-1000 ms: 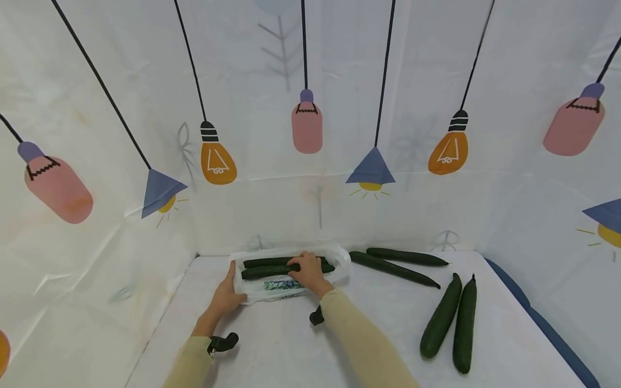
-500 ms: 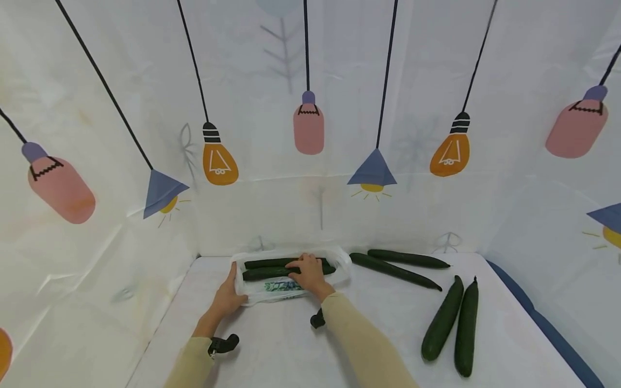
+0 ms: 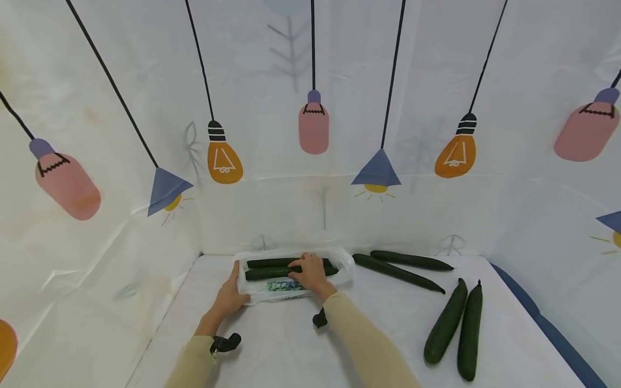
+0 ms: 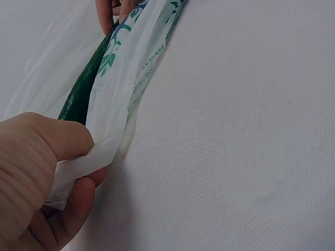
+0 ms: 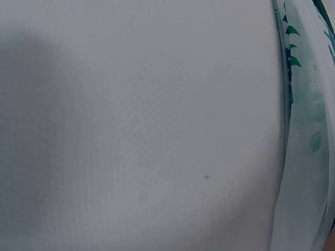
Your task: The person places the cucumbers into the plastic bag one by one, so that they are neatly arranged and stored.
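Note:
A white plastic bag (image 3: 259, 295) with green and blue print lies at the back of the table. Inside it, side by side, are a front cucumber (image 3: 266, 274) and a rear cucumber (image 3: 264, 263). My left hand (image 3: 229, 297) grips the bag's left end; the left wrist view shows the bag's edge (image 4: 86, 168) pinched between thumb and fingers. Over the right part of the front cucumber, my right hand (image 3: 311, 275) holds it with bent fingers. In the right wrist view only the bag's side (image 5: 303, 141) shows clearly, and the right hand is nearly all out of frame.
Two cucumbers, a front one (image 3: 398, 274) and a rear one (image 3: 412, 261), lie right of the bag. Nearer, a left cucumber (image 3: 445, 323) and a right cucumber (image 3: 469, 334) lie together. A white sheet (image 3: 325, 210) with printed lamps hangs behind the white table (image 3: 276, 345).
The head view has shifted slightly, so everything appears a little further right. Both hands keep their places on the bag and the cucumber.

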`<state>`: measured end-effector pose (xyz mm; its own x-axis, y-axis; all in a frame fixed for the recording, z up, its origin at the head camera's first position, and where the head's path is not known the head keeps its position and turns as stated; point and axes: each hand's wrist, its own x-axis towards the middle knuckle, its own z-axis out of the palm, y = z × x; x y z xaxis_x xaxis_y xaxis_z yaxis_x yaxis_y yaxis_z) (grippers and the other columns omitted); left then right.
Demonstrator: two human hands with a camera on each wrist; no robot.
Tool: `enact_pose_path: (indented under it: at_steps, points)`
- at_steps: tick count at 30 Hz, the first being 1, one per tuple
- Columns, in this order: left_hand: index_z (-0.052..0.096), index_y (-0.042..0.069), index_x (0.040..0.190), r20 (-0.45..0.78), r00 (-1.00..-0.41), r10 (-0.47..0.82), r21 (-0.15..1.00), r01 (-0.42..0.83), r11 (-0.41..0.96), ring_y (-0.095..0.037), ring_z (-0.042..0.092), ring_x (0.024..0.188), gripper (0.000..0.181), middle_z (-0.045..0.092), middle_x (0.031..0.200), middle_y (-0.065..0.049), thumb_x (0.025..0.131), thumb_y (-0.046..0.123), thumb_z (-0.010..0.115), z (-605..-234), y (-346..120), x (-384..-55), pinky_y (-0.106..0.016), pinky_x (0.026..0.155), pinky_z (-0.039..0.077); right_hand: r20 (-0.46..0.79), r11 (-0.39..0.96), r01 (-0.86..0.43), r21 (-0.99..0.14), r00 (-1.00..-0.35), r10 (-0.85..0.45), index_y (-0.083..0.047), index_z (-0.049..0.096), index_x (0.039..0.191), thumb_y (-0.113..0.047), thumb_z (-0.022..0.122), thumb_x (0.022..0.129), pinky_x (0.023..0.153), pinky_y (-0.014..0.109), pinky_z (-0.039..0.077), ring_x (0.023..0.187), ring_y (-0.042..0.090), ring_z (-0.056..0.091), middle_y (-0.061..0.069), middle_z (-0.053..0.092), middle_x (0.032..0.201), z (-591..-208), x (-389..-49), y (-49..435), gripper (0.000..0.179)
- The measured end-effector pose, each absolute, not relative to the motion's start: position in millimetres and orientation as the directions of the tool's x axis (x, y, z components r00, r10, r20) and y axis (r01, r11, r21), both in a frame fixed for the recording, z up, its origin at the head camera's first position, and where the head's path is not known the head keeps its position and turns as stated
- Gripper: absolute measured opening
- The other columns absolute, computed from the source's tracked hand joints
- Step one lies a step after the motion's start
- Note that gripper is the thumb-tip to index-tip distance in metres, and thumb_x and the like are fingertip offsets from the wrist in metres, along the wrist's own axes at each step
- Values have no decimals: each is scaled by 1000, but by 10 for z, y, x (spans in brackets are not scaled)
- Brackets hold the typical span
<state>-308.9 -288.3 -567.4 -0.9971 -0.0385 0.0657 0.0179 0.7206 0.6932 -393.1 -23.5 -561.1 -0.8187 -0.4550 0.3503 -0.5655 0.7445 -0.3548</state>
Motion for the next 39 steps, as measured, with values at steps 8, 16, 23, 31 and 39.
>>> enact_pose_path:
  at_steps: [8,16,23,31,39]
  points:
    - [-3,5,156,80,-996,-45,687,23,726,-48,32,134,109,26,151,-31,72,4,68,-5662,-2868,-3084,-59,104,31,384,696,-586,-415,-806,-451,-25,75,103,-35,75,84,74,37,37,84,19,49,-1,57,93,-5607,-3925,-187,22]
    - [-2,4,155,75,-996,-40,687,22,726,-47,39,129,110,28,150,-32,72,5,69,-5716,-2867,-3073,-58,99,36,444,484,-643,-593,-763,-469,-10,76,99,-23,75,86,78,36,48,84,15,59,-3,65,91,-5458,-3836,-123,18]
    - [-6,4,155,78,-997,-22,686,38,727,-50,32,133,108,24,150,-33,78,9,70,-5696,-2877,-3091,-59,103,32,358,320,-602,-731,-739,-571,-12,73,101,-25,69,91,65,25,50,73,6,59,-9,65,87,-5118,-3739,-8,17]
    - [-9,5,155,69,-998,-2,682,46,730,-48,26,136,109,19,153,-31,84,17,73,-5714,-2898,-3104,-58,106,28,322,281,-655,-701,-643,-695,-16,72,101,-20,67,93,67,26,51,76,7,60,-9,67,90,-4779,-3528,335,11]
    - [-11,7,154,96,-995,-4,677,63,733,-49,26,136,109,19,153,-31,86,22,72,-5705,-2905,-3113,-59,106,27,268,317,-662,-679,-625,-733,-14,71,103,-18,64,95,66,28,50,76,9,59,-7,67,89,-4611,-3342,891,11]
